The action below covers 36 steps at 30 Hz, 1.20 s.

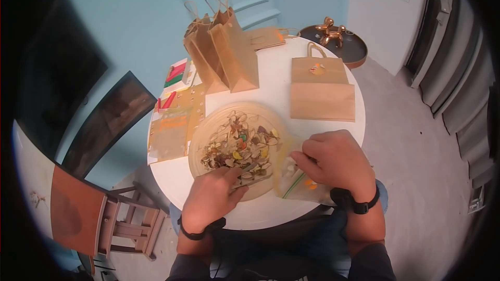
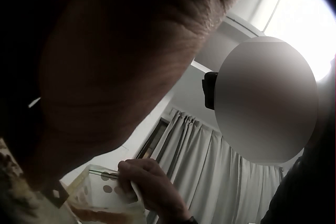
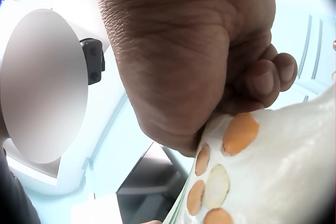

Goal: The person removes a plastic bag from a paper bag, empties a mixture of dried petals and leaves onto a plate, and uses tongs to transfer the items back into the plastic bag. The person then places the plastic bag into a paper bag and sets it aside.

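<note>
My left hand (image 1: 213,195) is over the near left part of a round tray (image 1: 200,125), its fingers curled round a thin greyish tool (image 1: 260,180) that reaches into a heap of dried petals and leaves (image 1: 242,143). Which kind of tool it is, I cannot tell. At the tray's right edge my right hand (image 1: 333,158) pinches the rim of a clear plastic bag (image 1: 299,184) with a green seal line. Orange and pale round spots (image 3: 240,133) show on the bag in the right wrist view, where the right fingers are curled at its edge.
Two upright paper bags (image 1: 234,57) stand behind the tray; another paper bag (image 1: 323,93) lies flat at the right. Cards and coloured pieces (image 1: 177,75) lie on the white table (image 1: 221,218) at the left. A dark round tray (image 1: 354,49) with shiny figures is beyond it.
</note>
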Each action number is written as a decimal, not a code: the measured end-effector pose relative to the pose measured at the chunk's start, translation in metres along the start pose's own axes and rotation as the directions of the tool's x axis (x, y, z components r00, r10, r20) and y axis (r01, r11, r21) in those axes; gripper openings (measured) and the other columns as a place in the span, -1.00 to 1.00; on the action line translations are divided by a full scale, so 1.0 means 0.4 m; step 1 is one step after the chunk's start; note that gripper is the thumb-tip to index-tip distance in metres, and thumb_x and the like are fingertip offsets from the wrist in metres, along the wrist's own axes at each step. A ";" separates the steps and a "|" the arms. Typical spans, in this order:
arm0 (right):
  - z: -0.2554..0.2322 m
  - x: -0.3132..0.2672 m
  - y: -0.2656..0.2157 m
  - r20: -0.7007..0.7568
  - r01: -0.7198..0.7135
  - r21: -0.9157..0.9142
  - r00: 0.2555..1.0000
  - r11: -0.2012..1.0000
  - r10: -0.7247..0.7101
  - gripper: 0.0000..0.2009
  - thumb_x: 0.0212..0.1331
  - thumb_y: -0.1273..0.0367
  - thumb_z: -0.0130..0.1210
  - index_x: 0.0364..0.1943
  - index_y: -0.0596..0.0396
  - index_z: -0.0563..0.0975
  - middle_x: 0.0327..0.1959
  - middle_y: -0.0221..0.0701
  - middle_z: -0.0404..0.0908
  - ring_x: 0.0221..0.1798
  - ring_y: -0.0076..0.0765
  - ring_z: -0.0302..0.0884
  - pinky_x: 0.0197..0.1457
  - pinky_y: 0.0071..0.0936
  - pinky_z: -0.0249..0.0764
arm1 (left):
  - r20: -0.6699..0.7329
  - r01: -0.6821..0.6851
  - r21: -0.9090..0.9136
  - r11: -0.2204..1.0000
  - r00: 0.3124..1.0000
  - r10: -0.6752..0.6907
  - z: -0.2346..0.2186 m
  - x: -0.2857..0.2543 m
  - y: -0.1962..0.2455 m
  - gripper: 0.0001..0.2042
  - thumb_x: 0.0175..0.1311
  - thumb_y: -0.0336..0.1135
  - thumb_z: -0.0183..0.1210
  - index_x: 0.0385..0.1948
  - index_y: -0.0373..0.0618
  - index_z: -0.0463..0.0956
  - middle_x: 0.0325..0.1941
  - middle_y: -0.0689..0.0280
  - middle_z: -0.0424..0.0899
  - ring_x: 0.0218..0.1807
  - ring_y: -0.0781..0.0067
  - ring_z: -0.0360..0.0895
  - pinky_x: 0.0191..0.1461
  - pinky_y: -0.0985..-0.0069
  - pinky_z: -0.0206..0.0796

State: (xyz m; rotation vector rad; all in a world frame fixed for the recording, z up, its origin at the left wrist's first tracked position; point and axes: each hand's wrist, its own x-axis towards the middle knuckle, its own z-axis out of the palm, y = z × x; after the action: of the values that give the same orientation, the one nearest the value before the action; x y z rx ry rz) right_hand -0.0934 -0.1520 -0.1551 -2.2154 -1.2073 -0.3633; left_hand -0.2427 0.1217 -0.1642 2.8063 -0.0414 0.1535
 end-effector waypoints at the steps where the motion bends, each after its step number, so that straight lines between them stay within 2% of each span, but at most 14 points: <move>1: -0.003 0.000 -0.001 -0.004 0.001 -0.009 1.000 1.000 -0.001 -0.65 0.42 0.23 0.39 -0.53 0.08 0.65 -0.56 -0.28 0.65 -0.43 0.04 0.69 -0.31 -0.06 0.58 | 0.021 -0.002 0.016 1.000 1.000 0.002 0.006 0.000 -0.002 -0.64 0.28 -0.26 0.56 0.08 -0.16 0.82 -0.19 0.02 0.85 -0.14 -0.15 0.83 -0.03 0.08 0.67; 4: 0.002 -0.002 0.000 0.010 -0.009 -0.015 1.000 1.000 0.009 -0.65 0.42 0.23 0.39 -0.53 0.08 0.64 -0.56 -0.27 0.64 -0.44 0.05 0.68 -0.32 -0.04 0.56 | -0.019 0.050 0.119 0.992 0.999 -0.048 0.034 0.004 -0.032 -0.65 0.29 -0.25 0.55 0.07 -0.15 0.83 -0.17 0.02 0.86 -0.13 -0.14 0.83 -0.04 0.08 0.66; 6: 0.004 0.002 -0.003 0.007 -0.004 -0.014 1.000 1.000 0.004 -0.64 0.41 0.24 0.40 -0.54 0.09 0.63 -0.57 -0.26 0.63 -0.44 0.05 0.67 -0.33 -0.03 0.55 | -0.065 0.135 0.141 0.981 0.990 -0.127 0.031 0.013 -0.054 -0.62 0.30 -0.24 0.55 0.10 -0.16 0.82 -0.16 -0.01 0.86 -0.12 -0.17 0.83 -0.03 0.05 0.65; 10: 0.019 0.006 0.001 0.004 0.007 -0.005 1.000 1.000 -0.007 -0.64 0.39 0.25 0.42 -0.55 0.10 0.61 -0.57 -0.25 0.62 -0.45 0.07 0.65 -0.33 -0.02 0.53 | -0.105 0.235 0.096 0.967 0.969 -0.225 -0.005 0.021 -0.110 -0.60 0.31 -0.24 0.54 0.13 -0.20 0.81 -0.14 -0.09 0.85 -0.10 -0.24 0.82 -0.01 0.02 0.63; 11: 0.021 0.008 0.000 0.008 0.000 -0.003 1.000 1.000 0.000 -0.63 0.39 0.25 0.42 -0.55 0.10 0.60 -0.57 -0.25 0.62 -0.45 0.07 0.65 -0.33 -0.02 0.53 | -0.101 0.261 0.016 0.965 0.961 -0.258 -0.017 0.025 -0.125 -0.63 0.35 -0.24 0.52 0.09 -0.26 0.81 -0.16 -0.16 0.84 -0.09 -0.30 0.81 0.01 -0.02 0.60; 14: 0.025 0.012 -0.004 0.025 -0.016 0.000 1.000 1.000 0.016 -0.63 0.39 0.26 0.42 -0.55 0.12 0.59 -0.57 -0.23 0.62 -0.45 0.08 0.65 -0.32 -0.01 0.54 | -0.129 0.286 0.000 0.958 0.950 -0.284 -0.027 0.044 -0.197 -0.71 0.44 -0.18 0.45 -0.14 -0.30 0.78 -0.23 -0.22 0.81 -0.08 -0.40 0.78 0.02 -0.12 0.59; 15: 0.027 0.013 -0.004 0.034 -0.016 0.000 0.999 1.000 0.016 -0.63 0.39 0.26 0.42 -0.55 0.12 0.59 -0.57 -0.23 0.62 -0.45 0.09 0.65 -0.32 -0.01 0.54 | -0.079 0.343 0.018 0.939 0.937 -0.340 -0.029 0.056 -0.218 -0.71 0.46 -0.20 0.42 -0.19 -0.33 0.78 -0.23 -0.28 0.78 -0.07 -0.44 0.76 0.05 -0.14 0.58; 18: 0.029 0.021 -0.010 0.048 -0.012 -0.002 0.999 1.000 0.012 -0.62 0.39 0.26 0.42 -0.55 0.13 0.59 -0.57 -0.22 0.63 -0.45 0.10 0.65 -0.32 0.00 0.54 | -0.025 0.350 0.030 0.936 0.937 -0.349 -0.019 0.076 -0.256 -0.71 0.47 -0.19 0.40 -0.12 -0.31 0.80 -0.20 -0.27 0.79 -0.05 -0.42 0.77 0.06 -0.12 0.58; 24: 0.038 0.026 -0.009 0.054 -0.008 0.000 0.998 1.000 0.008 -0.62 0.39 0.27 0.42 -0.56 0.15 0.59 -0.57 -0.21 0.63 -0.45 0.11 0.65 -0.32 0.00 0.54 | 0.210 0.237 -0.125 0.963 0.955 -0.208 -0.049 0.072 -0.188 -0.70 0.47 -0.19 0.39 0.00 -0.23 0.84 -0.19 -0.14 0.84 -0.07 -0.32 0.79 0.06 -0.03 0.61; 27: 0.038 0.028 -0.008 0.058 -0.009 0.011 0.998 1.000 0.008 -0.62 0.39 0.27 0.42 -0.56 0.15 0.59 -0.57 -0.21 0.63 -0.45 0.11 0.65 -0.32 0.00 0.54 | 0.222 0.129 -0.204 0.970 0.972 -0.082 -0.043 0.062 -0.172 -0.71 0.47 -0.19 0.39 -0.02 -0.23 0.83 -0.21 -0.08 0.86 -0.09 -0.25 0.80 0.04 0.00 0.62; 30: 0.036 0.031 -0.013 0.057 -0.011 0.020 0.998 1.000 0.010 -0.62 0.40 0.27 0.42 -0.56 0.14 0.59 -0.58 -0.21 0.62 -0.46 0.11 0.64 -0.33 0.00 0.53 | 0.175 0.142 -0.094 0.985 0.977 -0.124 -0.030 0.057 -0.147 -0.73 0.46 -0.20 0.40 -0.04 -0.22 0.82 -0.23 -0.04 0.86 -0.10 -0.21 0.82 0.02 0.01 0.61; 33: 0.040 0.031 -0.014 0.058 -0.005 0.025 0.998 1.000 0.004 -0.62 0.40 0.27 0.42 -0.56 0.14 0.59 -0.58 -0.21 0.62 -0.47 0.11 0.64 -0.33 0.00 0.53 | 0.149 0.162 -0.120 0.979 0.978 -0.143 -0.027 0.058 -0.132 -0.76 0.44 -0.23 0.41 -0.09 -0.23 0.82 -0.25 -0.06 0.85 -0.10 -0.23 0.81 0.01 0.00 0.60; 36: 0.039 0.033 -0.015 0.053 -0.005 0.024 0.999 1.000 0.003 -0.62 0.40 0.27 0.42 -0.57 0.14 0.59 -0.59 -0.21 0.62 -0.47 0.10 0.64 -0.34 0.00 0.53 | 0.103 0.110 -0.078 0.991 0.989 -0.102 -0.011 0.056 -0.160 -0.78 0.42 -0.25 0.42 -0.11 -0.21 0.83 -0.25 -0.08 0.83 -0.11 -0.26 0.79 0.00 -0.01 0.60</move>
State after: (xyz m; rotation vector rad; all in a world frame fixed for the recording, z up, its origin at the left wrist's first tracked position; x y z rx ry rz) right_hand -0.0918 -0.1311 -0.1588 -2.2195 -1.2286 -0.2881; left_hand -0.2180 0.1835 -0.1782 2.7225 0.0766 -0.0129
